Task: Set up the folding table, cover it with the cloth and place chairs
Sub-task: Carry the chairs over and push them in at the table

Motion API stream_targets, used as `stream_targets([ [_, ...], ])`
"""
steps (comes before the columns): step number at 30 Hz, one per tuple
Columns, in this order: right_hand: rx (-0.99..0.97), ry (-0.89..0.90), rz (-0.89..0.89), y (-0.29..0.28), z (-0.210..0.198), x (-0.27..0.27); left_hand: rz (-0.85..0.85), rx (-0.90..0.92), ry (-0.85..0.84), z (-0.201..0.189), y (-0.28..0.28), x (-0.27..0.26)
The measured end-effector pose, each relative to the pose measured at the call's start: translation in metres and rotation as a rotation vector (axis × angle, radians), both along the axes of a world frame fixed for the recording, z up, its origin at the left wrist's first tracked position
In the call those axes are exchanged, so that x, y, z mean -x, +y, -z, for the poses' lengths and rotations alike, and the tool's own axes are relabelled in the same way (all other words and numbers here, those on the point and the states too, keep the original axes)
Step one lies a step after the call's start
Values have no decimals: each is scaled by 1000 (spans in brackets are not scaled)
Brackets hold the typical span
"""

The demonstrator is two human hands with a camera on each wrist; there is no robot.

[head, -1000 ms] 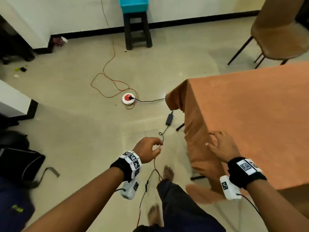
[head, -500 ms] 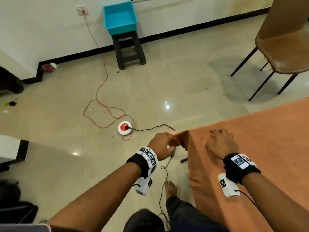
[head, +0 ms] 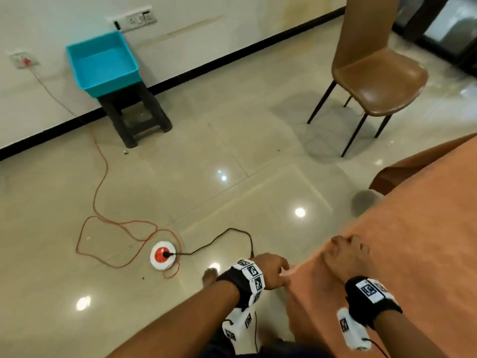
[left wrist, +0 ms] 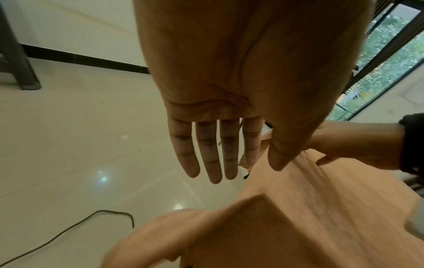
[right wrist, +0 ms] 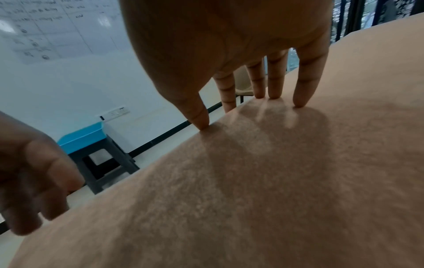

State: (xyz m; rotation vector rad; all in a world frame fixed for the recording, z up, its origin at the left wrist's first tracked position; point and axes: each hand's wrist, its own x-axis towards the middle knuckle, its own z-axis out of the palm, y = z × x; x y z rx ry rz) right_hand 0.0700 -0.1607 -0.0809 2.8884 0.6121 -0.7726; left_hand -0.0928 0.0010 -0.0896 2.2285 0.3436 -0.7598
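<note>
Now the orange cloth (head: 413, 254) is spread over the counter, and both hands have been slid up its near edge from where they were a second ago. The right hand (head: 347, 259) is pressed flat on top, fingers (right wrist: 305, 87) straight — the left hand (head: 273, 270) is held open beside the hanging edge, nothing gripped. Likely the smoothing is nearly done, and the brown chair (head: 374, 81) — well apart — is not yet placed.

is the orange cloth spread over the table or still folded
Spread: the orange cloth covers the top and hangs over the near edge, right hand pressing it flat.
</note>
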Motion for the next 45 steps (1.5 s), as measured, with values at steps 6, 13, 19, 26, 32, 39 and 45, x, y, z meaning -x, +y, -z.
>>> stream_targets([
  [6,89,48,218,42,9,-1,-59,64,-87,0,115,-16],
  [13,-176,175,488,126,-1,-46,-32,7,-62,-7,251,-73],
  [19,-218,181,530,204,5,-132,39,-55,-111,-8,345,-184],
  [26,-205,291,546,290,33,-273,90,-70,-6,-1,441,-341],
  [32,-164,386,563,348,45,-388,112,-80,2,-10,502,-482],
  [39,-154,387,653,385,67,-523,173,-71,-106,-14,566,-662],
  [45,-149,390,846,401,68,-637,78,-1,-233,-38,619,-830],
])
